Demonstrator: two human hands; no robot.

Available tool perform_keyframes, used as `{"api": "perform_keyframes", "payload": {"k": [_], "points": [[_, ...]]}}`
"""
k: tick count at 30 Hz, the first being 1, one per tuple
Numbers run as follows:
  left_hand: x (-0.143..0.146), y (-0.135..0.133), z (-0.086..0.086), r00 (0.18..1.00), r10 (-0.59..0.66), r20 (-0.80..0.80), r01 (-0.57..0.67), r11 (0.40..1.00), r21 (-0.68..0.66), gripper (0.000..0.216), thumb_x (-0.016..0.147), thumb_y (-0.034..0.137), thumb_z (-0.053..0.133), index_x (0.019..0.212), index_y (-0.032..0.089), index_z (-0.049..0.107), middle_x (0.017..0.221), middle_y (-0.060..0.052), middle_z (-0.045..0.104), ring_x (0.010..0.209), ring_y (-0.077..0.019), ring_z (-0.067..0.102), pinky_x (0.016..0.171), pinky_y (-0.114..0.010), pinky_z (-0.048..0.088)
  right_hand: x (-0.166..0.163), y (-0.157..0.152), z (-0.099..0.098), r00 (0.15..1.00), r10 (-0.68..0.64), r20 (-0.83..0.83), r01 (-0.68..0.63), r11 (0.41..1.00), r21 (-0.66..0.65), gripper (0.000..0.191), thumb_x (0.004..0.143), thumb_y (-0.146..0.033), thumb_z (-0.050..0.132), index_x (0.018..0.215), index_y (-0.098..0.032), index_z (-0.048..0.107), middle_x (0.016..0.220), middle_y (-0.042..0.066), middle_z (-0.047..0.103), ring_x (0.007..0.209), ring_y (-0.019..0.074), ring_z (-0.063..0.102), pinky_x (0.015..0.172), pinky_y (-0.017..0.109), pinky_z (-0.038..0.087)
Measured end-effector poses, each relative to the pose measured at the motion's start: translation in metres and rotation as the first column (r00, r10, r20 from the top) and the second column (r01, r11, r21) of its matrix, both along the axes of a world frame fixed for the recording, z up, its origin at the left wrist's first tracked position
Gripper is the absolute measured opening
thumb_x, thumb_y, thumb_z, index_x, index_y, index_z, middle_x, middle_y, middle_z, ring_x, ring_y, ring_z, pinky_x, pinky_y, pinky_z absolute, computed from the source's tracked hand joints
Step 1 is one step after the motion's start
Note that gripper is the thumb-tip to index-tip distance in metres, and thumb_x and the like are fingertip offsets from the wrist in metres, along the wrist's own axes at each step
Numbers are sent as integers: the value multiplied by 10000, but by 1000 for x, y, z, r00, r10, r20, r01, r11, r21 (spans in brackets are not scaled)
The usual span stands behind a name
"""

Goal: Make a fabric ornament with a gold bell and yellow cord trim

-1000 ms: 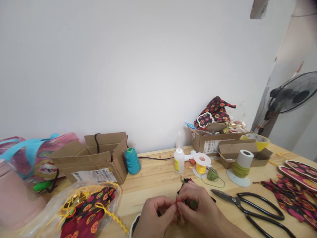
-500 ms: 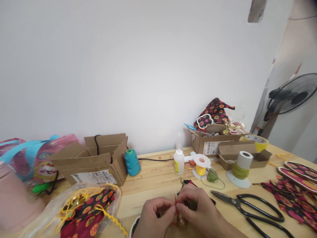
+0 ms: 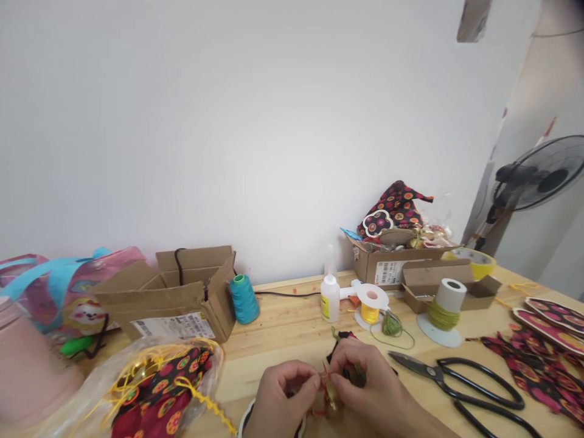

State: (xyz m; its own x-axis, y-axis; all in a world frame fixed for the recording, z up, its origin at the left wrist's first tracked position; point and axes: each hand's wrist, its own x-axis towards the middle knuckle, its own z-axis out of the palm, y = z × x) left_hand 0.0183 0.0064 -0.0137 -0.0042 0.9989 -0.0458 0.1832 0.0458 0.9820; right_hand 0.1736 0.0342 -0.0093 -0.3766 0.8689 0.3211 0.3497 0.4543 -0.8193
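Note:
My left hand [image 3: 283, 398] and my right hand [image 3: 367, 380] meet low in the middle of the view, both pinching a thin red cord [image 3: 325, 369] between thumb and forefinger. Just under the fingertips shows a small gold piece that looks like a bell [image 3: 331, 403]. Dark patterned cloth [image 3: 336, 345] and some green strands lie behind and beneath my right hand, mostly covered by it. A white-edged dark piece [image 3: 247, 420] sticks out beside my left hand. Right of my right hand lie black-handled scissors [image 3: 438, 372], blades partly apart.
Behind the hands stand a glue bottle [image 3: 330, 298], a yellow thread spool [image 3: 371, 301] and a green cord spool [image 3: 442, 316]. A cardboard box [image 3: 173, 298] and teal thread cone [image 3: 244, 299] are at left, a plastic bag [image 3: 205, 371] nearer. Fabric strips [image 3: 538, 371] lie at right.
My fingertips have drawn slightly apart, the right hand shifting a little to the right. More of the red cord and the gold piece shows between them.

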Motion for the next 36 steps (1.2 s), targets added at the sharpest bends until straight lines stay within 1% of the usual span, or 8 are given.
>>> {"api": "perform_keyframes", "payload": {"k": [6, 10, 14, 19, 25, 29, 33, 36], "points": [[-2, 2, 2, 999, 36, 25, -36, 999, -11, 167, 610, 302, 619, 566, 141, 616, 498, 13, 578, 483, -103, 473, 462, -195, 346, 3, 1, 1, 997, 46, -57, -49, 998, -47, 158, 584, -31, 465, 568, -168, 540, 607, -16, 531, 609, 119, 493, 550, 216, 373], [-1, 1, 4, 983, 30, 181, -23, 999, -42, 213, 595, 344, 647, 594, 134, 607, 554, -17, 636, 528, -117, 526, 507, -207, 367, 3, 1, 1, 994, 68, -90, -76, 994, -79, 120, 611, -58, 497, 601, -162, 555, 640, -5, 535, 640, 127, 487, 571, 225, 370], [1, 0, 4, 948, 56, 314, -42, 998, -50, 273, 554, 386, 681, 590, 128, 598, 529, -28, 645, 500, -118, 539, 492, -211, 360, 2, 1, -3, 994, 62, -87, -73, 990, -119, 71, 656, -120, 519, 607, -158, 553, 641, 2, 529, 629, 130, 482, 561, 232, 368], [1, 2, 4, 895, 76, 439, -49, 996, -74, 275, 512, 347, 726, 582, 129, 572, 528, -33, 652, 513, -120, 560, 518, -216, 372, 2, 3, -7, 996, 54, -70, -62, 990, -124, 59, 670, -149, 524, 621, -162, 555, 647, -2, 521, 622, 129, 473, 548, 232, 361], [5, 1, 8, 885, 105, 455, -85, 994, -63, 268, 465, 295, 761, 574, 121, 589, 506, 7, 616, 491, -83, 521, 498, -188, 362, 2, -1, -2, 998, 64, -19, -65, 994, -87, 17, 671, -192, 571, 679, -178, 575, 643, -13, 530, 608, 122, 462, 547, 232, 355], [8, 0, 10, 889, 91, 449, -79, 996, -46, 255, 468, 285, 762, 569, 120, 596, 512, 4, 613, 493, -78, 516, 481, -174, 356, 0, -2, -2, 999, 32, -3, -32, 999, -20, 131, 644, -284, 641, 720, -185, 601, 676, -1, 564, 646, 138, 484, 581, 246, 369], [8, 1, 8, 901, 69, 428, -68, 998, -17, 229, 482, 275, 756, 572, 130, 603, 515, 11, 605, 495, -79, 512, 480, -173, 368, -2, -1, 0, 999, 43, -26, -42, 998, 57, 51, 685, -231, 606, 663, -187, 618, 648, 1, 601, 651, 136, 518, 599, 242, 379], [6, 3, 4, 933, 42, 358, -35, 999, -26, 200, 506, 272, 743, 597, 141, 622, 529, 9, 608, 508, -97, 526, 496, -192, 396, -3, -1, 2, 998, 38, -48, -32, 993, 113, 95, 708, -180, 564, 633, -181, 623, 618, 8, 609, 628, 131, 533, 589, 238, 386]]}}
